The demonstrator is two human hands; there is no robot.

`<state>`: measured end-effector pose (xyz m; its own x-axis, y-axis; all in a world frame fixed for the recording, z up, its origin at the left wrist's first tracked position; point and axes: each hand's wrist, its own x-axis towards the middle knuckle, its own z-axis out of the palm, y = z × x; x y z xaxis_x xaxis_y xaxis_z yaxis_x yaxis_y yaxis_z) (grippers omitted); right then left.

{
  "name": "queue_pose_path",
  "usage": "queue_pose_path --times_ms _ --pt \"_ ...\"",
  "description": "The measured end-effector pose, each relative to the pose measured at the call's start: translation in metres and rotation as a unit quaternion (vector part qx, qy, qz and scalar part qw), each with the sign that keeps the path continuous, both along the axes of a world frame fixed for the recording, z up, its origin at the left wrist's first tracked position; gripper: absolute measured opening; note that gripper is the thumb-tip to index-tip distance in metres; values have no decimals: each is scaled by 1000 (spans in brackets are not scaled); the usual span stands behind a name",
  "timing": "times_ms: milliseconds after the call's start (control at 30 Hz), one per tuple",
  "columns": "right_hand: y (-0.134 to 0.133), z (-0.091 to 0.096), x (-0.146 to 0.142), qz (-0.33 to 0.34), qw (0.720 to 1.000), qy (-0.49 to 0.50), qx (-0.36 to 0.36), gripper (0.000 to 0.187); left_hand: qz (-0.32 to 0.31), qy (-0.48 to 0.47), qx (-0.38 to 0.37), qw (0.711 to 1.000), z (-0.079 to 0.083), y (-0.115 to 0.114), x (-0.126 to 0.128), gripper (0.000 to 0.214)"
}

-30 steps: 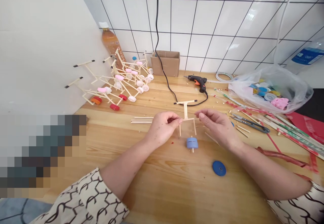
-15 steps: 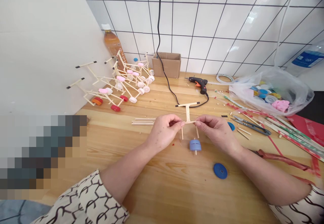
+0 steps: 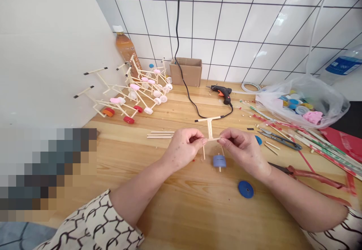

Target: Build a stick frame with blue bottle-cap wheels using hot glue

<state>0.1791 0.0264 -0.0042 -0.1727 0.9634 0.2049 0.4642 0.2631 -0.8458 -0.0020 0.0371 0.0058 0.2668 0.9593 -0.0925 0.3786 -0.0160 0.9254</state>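
Wooden frame (image 3: 209, 129) sits over the counter (image 3: 175, 208) between far and near edges, my left hand (image 3: 183, 146) and right hand (image 3: 244, 150) pinched closed on its crossbar (image 3: 213, 139) ends; I judge squaring-up, next move needing steady grip.

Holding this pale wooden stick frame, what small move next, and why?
Probably free your right hand to turn the light blue, round plastic wheel crossways: its wooden axle points toward you, while the frame has two legs side by side. Your left hand also pinches the frame, so it may suffice.
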Motion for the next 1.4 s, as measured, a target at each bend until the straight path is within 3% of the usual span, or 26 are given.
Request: queue_pose_path --times_ms 167,400,700,833,1133,1400 --pt "0 -1 -1 -5 1000 29 10 17 2 -12 3 1000 0 1 -2 19" --pt "4 -1 5 -16 988 126 -91 30 17 -43 13 999 -4 5 -5 20" --pt "5 4 2 21 907 318 -274 22 2 -51 25 998 -6 4 -5 19" --pt "6 9 2 21 889 332 -315 25 -6 -51 36 998 -6 4 -4 18" --pt "5 9 5 93 856 348 -372 25 -17 -41 39 998 -2 -1 -3 16" --pt "5 7 8 135 859 330 -367 26 -24 -36 56 997 0 -3 -2 14"
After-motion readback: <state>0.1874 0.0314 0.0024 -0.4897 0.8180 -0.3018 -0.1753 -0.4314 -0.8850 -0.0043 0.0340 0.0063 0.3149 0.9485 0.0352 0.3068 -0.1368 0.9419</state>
